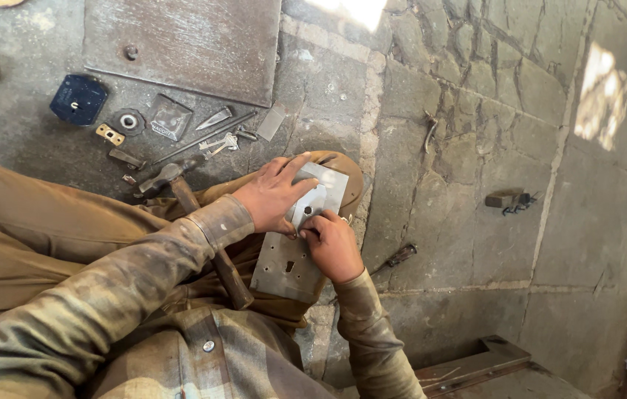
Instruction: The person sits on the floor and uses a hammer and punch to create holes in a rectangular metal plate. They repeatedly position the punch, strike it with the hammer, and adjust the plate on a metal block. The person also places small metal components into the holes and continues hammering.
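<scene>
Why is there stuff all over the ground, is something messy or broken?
Small metal parts lie scattered loose on the stone floor: keys, a washer, a blue lock body. A hammer leans across the person's lap. Both the left hand and right hand press on a grey metal lock plate. Nothing looks broken.

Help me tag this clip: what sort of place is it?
Probably a locksmith's or metalworker's floor workshop: a stone floor strewn with keys, a hammer and small metal parts, while both hands work a grey lock plate on the lap.
</scene>
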